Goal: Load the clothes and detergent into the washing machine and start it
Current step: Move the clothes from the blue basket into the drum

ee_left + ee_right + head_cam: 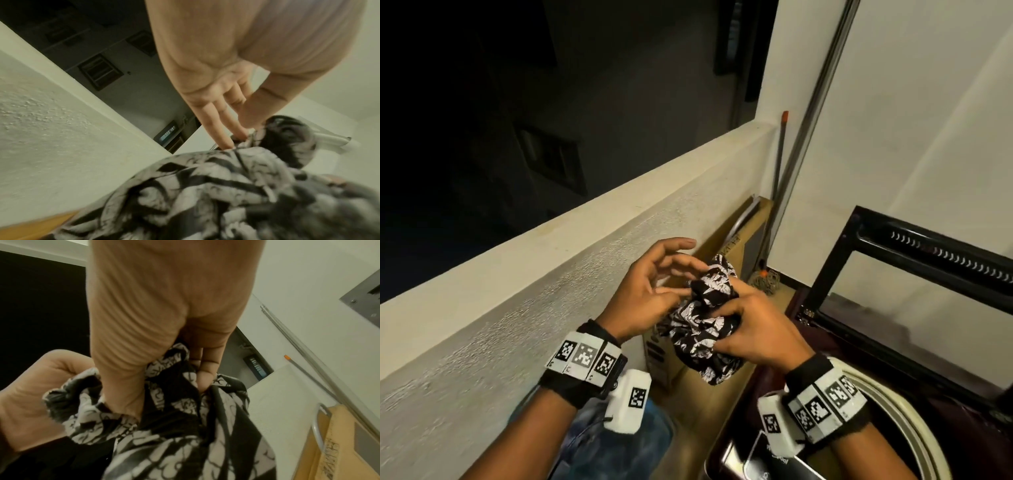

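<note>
Beside washer rim [914,442], right hand [760,332] grips garment [705,329], left hand [650,291] touching

Black wristbands [571,387], white checker-marker blocks [628,406], both wrists; bare hands [643,291].

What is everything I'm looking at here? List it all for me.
Garment: one, black and white print, bunched between both hands, above the cardboard box.
Washing machine: one, dark maroon with a pale drum rim, lower right, lid raised.
Cardboard box: one, brown, on the floor between low wall and machine.
Mop: one, grey pole with orange tip, leaning in the corner.
Low wall: one, cream, left side.
Wrist bands: two, black with black and white square markers.
Left hand: fingers spread, tips touching the garment.
Right hand: fingers curled round the garment.
</note>
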Tool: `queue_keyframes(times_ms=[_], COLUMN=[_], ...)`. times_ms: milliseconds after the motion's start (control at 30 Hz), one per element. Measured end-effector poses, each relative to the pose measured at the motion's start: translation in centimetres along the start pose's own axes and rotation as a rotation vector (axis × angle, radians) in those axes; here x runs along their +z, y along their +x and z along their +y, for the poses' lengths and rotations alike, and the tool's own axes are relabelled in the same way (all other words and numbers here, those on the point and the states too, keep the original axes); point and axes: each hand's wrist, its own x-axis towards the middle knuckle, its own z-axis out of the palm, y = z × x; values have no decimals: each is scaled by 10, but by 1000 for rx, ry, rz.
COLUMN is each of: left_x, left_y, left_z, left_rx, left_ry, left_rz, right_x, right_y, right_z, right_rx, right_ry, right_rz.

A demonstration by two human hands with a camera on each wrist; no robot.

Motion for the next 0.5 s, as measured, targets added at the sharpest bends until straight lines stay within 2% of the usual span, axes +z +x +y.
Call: queue_keyframes(times_ms=[100, 167, 333, 500], left_x=[3, 10, 69, 165], left_y=[2, 1, -10, -4], left_z=[-34, -60, -112, -149], left_rx=[-78, -148, -243, -173], left_ry=[71, 159, 416, 655], left_rz=[180, 168, -172, -528], right_x=[-21, -44, -102, -124], right_y=[-24, -45, -110, -184], right_z=[16, 25, 49, 94], right_rx=[67, 98, 232, 490], right_ry=[-15, 19, 29, -36], right_rz=[82, 180, 368, 343])
